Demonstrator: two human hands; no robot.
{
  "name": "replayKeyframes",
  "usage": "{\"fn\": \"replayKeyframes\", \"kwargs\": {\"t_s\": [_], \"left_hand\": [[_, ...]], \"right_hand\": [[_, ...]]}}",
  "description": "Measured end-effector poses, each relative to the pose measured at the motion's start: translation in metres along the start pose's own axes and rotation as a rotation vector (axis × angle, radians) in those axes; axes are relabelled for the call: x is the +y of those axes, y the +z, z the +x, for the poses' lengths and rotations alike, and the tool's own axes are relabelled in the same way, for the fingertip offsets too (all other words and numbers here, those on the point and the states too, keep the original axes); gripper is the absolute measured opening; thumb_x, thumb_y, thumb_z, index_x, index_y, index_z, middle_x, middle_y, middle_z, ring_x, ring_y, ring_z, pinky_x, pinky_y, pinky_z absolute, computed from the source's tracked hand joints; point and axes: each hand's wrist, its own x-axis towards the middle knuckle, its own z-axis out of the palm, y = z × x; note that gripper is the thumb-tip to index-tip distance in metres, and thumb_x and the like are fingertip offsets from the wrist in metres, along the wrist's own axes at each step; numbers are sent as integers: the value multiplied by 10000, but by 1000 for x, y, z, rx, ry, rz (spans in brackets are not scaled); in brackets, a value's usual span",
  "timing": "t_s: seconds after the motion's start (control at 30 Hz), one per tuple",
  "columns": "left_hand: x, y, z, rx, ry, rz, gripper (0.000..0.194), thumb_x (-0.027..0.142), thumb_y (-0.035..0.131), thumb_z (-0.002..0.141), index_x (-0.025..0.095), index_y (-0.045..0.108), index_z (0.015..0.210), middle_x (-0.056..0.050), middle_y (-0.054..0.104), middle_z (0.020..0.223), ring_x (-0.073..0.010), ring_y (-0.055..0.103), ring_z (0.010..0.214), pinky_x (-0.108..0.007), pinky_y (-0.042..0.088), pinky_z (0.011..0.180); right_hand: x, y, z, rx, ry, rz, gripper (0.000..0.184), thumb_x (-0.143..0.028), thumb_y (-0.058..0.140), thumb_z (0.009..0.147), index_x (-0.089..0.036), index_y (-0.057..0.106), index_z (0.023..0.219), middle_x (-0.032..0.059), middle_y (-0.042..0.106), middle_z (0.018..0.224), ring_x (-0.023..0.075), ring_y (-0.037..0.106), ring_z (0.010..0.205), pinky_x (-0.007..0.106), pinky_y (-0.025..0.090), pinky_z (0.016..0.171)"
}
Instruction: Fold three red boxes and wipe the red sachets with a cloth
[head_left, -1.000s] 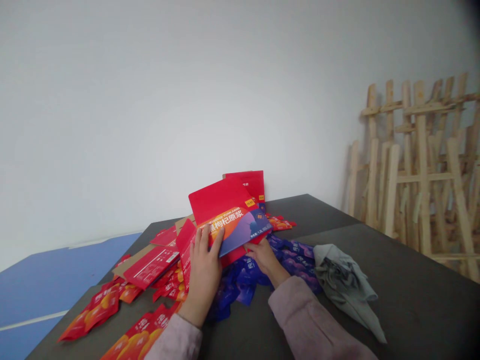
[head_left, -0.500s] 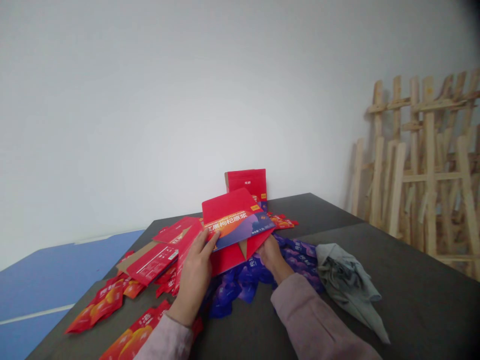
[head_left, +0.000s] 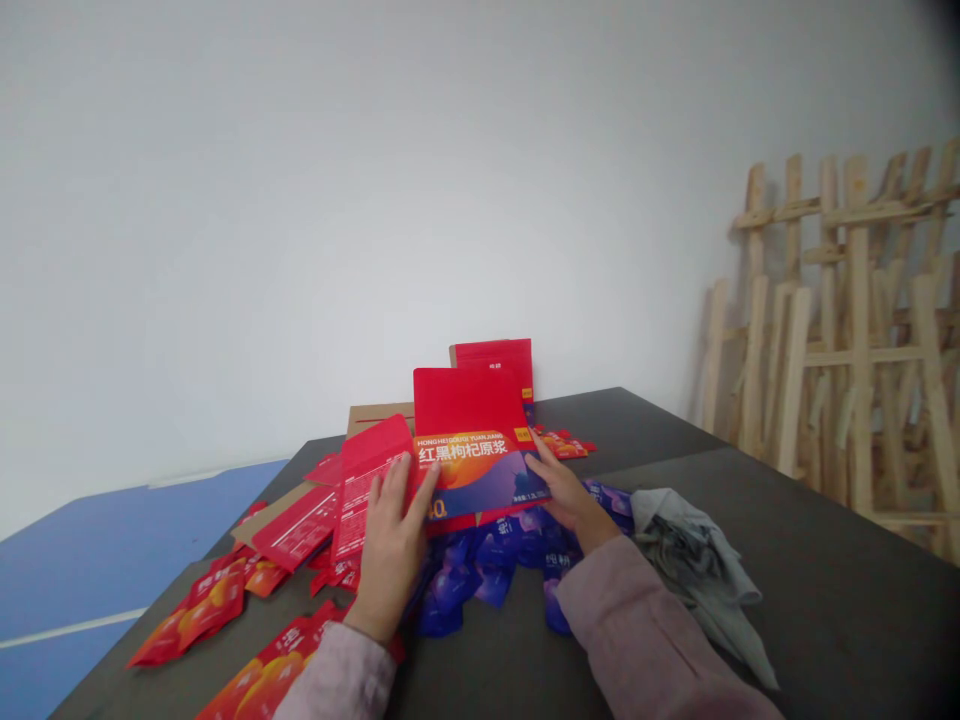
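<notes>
A red cardboard box (head_left: 472, 455) with white lettering and an orange-and-blue print is tilted up in front of me, its top flap raised. My left hand (head_left: 394, 540) holds its left side, with fingers on the red side panel (head_left: 371, 490) and the thumb on the printed front. At the lower right edge my right hand (head_left: 566, 495) grips the box, fingers partly hidden behind it. Below lie several blue-purple pouches (head_left: 450, 590). Red-orange pouches (head_left: 214, 605) lie to the left of my left hand, more of them (head_left: 262, 680) by my left sleeve.
Another red box (head_left: 495, 352) stands at the back of the dark table (head_left: 825, 580). Flattened red cartons (head_left: 296, 525) lie at the left. A crumpled grey cloth (head_left: 697, 570) is at the right. Wooden easels (head_left: 855, 340) lean by the white wall.
The box has turned more squarely towards me, and its side panel has swung out to the left. My right hand has come up from beneath the box to its right edge.
</notes>
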Motion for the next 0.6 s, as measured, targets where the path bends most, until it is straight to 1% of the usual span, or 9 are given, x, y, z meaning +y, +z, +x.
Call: {"fn": "replayKeyframes", "kwargs": {"t_s": [0.07, 0.1, 0.13, 0.17, 0.27, 0.33, 0.43, 0.5, 0.6], "left_hand": [[2, 0, 2, 76, -114, -17, 783, 88, 468, 900, 272, 175, 1603, -143, 247, 1651, -313, 212, 1532, -596, 232, 1218], [2, 0, 4, 96, -172, -22, 822, 129, 503, 900, 249, 110, 1611, -166, 252, 1644, -328, 201, 1533, -613, 220, 1214], [2, 0, 6, 104, -226, -23, 848, 171, 534, 898, 229, 81, 1613, -184, 257, 1638, -349, 189, 1532, -631, 214, 1206], [1, -1, 7, 99, -274, -21, 854, 209, 555, 896, 213, 88, 1611, -199, 254, 1635, -374, 180, 1530, -648, 217, 1195], [-4, -2, 10, 24, -386, -4, 790, 290, 576, 899, 193, 209, 1592, -225, 223, 1639, -446, 181, 1510, -689, 268, 1146], [-8, -1, 10, -22, -446, -7, 808, 349, 608, 885, 200, 237, 1587, -239, 206, 1639, -472, 216, 1491, -699, 312, 1110], [-16, 5, 9, -68, -518, -73, 939, 459, 690, 821, 227, 209, 1594, -248, 183, 1638, -470, 262, 1477, -667, 353, 1101], [-23, 12, 9, -96, -532, -142, 1026, 505, 736, 770, 223, 197, 1596, -251, 182, 1635, -456, 261, 1483, -630, 349, 1126], [-37, 17, 9, -116, -472, -239, 1148, 489, 820, 671, 205, 198, 1593, -241, 193, 1636, -431, 208, 1509, -602, 298, 1169]], "right_hand": [[0, 1, -1, 15, -20, 7, 794, -371, 766, 785, -379, 400, 1490, 7, 746, 1180, 221, 751, 889, 390, 621, 765], [0, 2, -2, 24, -27, 8, 798, -387, 761, 790, -376, 391, 1497, 14, 743, 1187, 225, 750, 898, 391, 624, 760], [0, 3, -3, 31, -31, 9, 798, -401, 755, 797, -375, 382, 1502, 19, 740, 1194, 227, 749, 905, 391, 626, 754], [1, 4, -3, 35, -34, 9, 795, -412, 748, 804, -374, 376, 1505, 21, 738, 1199, 229, 749, 910, 392, 628, 750], [2, 5, -4, 44, -46, 5, 776, -420, 737, 810, -368, 386, 1501, 22, 729, 1213, 231, 744, 929, 394, 627, 753], [2, 5, -3, 50, -64, 3, 766, -415, 740, 804, -368, 404, 1491, 15, 728, 1215, 231, 741, 940, 390, 623, 761], [1, 2, -3, 40, -89, 11, 767, -396, 745, 800, -384, 405, 1487, -8, 727, 1216, 220, 736, 951, 376, 615, 783], [-1, 0, -3, 36, -93, 16, 764, -383, 744, 803, -398, 402, 1486, -22, 727, 1219, 211, 735, 952, 366, 612, 794], [-1, -3, -4, 67, -84, 21, 762, -367, 742, 811, -423, 393, 1485, -38, 735, 1200, 202, 736, 948, 361, 612, 795]]}}
